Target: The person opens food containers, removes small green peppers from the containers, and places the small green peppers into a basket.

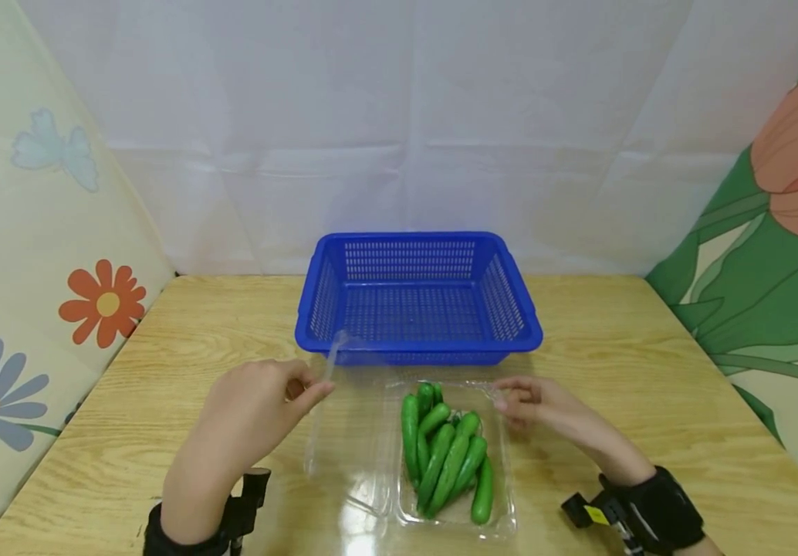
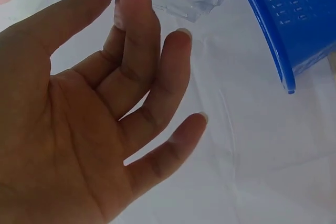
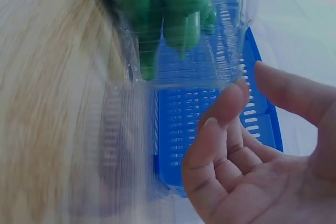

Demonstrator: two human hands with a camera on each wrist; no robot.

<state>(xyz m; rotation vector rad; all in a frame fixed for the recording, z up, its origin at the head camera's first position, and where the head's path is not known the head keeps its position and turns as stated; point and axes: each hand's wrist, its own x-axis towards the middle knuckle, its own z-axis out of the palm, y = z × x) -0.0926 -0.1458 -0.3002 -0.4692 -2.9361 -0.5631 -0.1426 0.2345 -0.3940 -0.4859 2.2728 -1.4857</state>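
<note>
A clear plastic hinged box (image 1: 512, 494) lies on the table with several small green cucumbers (image 1: 451, 463) in it. Its transparent lid (image 1: 329, 371) stands raised on the left side. My left hand (image 1: 253, 413) pinches the lid's edge between thumb and index finger, while the other fingers spread loosely in the left wrist view. At the box's far right corner is my right hand (image 1: 545, 405). Its bent fingertips touch the rim, and the right wrist view shows the thumb (image 3: 289, 87) apart from the index finger.
Just behind the box stands a blue perforated plastic basket (image 1: 418, 354) with nothing in it. The wooden table (image 1: 607, 340) meets a white cloth backdrop (image 1: 406, 116) at the back. Flower-patterned panels (image 1: 38, 309) flank both sides.
</note>
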